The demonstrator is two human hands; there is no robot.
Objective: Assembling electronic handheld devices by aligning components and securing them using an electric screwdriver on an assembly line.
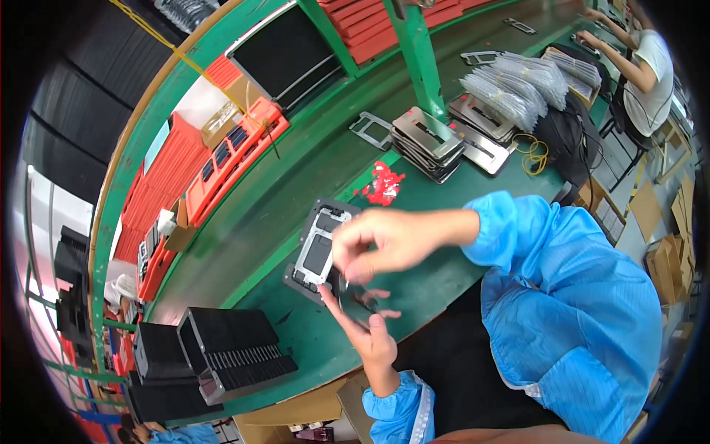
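Note:
My left hand point(373, 342) holds a glossy dark panel point(358, 297), like a phone screen, at its edge between thumb and index finger. The panel is tilted and mirrors some fingers. Above it my right hand point(396, 240) has its fingers curled, the tips pinched together by the panel's upper end. Whatever those tips grip is too small or hidden to name. Just left of both hands lies a dark fixture plate point(294, 275) with a light metal frame point(319, 251) on it, partly covered by my right hand.
Red scraps point(383, 185) lie beyond my right hand. Stacked metal plates point(427, 137), clear plastic trays point(510, 85) and a yellow cord point(534, 154) stand farther right. Black slotted racks point(237, 348) sit at left. A red tray point(229, 166) is on the shelf. Another person point(642, 74) works far right.

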